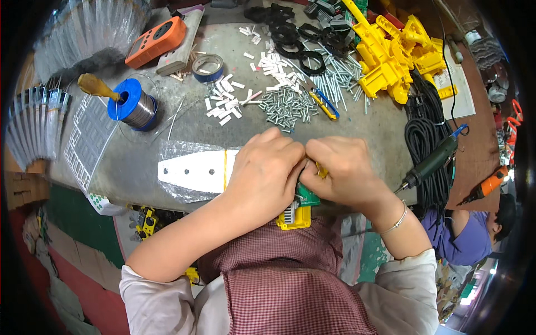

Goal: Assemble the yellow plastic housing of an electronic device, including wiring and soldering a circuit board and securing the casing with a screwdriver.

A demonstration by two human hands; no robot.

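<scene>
At the table's near edge, over my lap, both hands are closed around a yellow plastic housing (pixel 302 220). A green circuit board (pixel 309 196) and a grey finned heat sink (pixel 290 213) show in it below my fingers. My left hand (pixel 267 167) covers its left side, knuckles up. My right hand (pixel 339 167) is curled on the other side, a bit of yellow plastic showing by its thumb. The fingertips of both hands meet, hiding most of the housing. Left of my left hand lies a white tapered plate (pixel 195 171) with holes, on clear plastic film, a yellow band across it.
Beyond my hands lie screws (pixel 287 106), white strips (pixel 225 100), yellow-and-blue cutters (pixel 325 104) and yellow housings (pixel 391 56). A solder spool (pixel 134 105) and orange meter (pixel 156 41) stand left. Black cables (pixel 427 142) and an electric screwdriver (pixel 432 161) lie right. A person in purple (pixel 466 237) sits beyond.
</scene>
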